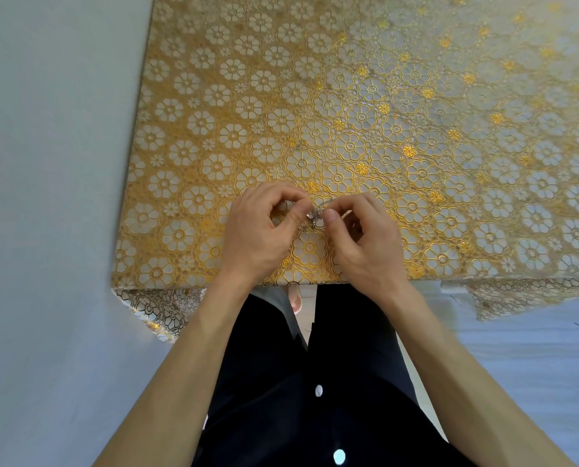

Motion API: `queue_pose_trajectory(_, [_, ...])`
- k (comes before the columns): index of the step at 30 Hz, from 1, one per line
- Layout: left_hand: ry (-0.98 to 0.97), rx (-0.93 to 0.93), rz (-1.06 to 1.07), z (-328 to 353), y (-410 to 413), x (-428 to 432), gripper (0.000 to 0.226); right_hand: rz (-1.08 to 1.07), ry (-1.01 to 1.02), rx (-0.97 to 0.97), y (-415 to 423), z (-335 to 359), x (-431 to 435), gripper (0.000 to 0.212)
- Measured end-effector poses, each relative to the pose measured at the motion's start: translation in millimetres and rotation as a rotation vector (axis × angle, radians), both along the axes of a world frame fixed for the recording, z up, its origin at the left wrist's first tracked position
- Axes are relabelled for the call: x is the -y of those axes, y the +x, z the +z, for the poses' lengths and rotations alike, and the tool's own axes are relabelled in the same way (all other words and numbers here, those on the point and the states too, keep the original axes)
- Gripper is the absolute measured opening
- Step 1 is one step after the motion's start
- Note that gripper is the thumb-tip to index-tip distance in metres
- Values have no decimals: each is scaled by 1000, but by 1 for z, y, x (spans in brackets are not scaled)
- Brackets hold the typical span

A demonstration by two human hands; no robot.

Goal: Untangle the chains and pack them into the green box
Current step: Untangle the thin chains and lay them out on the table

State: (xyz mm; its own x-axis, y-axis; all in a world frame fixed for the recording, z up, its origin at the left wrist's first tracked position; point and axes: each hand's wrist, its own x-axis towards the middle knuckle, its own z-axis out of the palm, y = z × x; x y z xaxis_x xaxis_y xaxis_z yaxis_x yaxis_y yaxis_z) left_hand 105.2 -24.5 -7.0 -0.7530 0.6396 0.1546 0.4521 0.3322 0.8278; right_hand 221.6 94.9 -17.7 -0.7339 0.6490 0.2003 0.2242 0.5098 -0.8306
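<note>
While your left hand (257,230) and right hand (360,242) each pinch the chains (315,215) between thumb and fingertips, just above the worktop (416,129), tease one strand loose with small pulls, so the knot does not tighten. The chains sit bunched between your hands, so no clear long axis shows; one short strand runs across towards your right fingertips.

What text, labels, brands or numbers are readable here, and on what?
None can be read.
The tablecloth has only a gold flower pattern.
The chains, pinched between the left hand and the right hand, are too small to show any marking.
The dark shirt has plain buttons and no print.
</note>
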Motion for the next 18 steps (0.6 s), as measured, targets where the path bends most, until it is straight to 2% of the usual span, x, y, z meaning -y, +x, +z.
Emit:
queue_pose_trajectory(12, [38,95,115,1,2,1,15,-91,-77,-58,1,2,-2,4])
queue_pose_trajectory(18, [68,137,144,1,1,2,20,-105,40,-17,0,1,0,6])
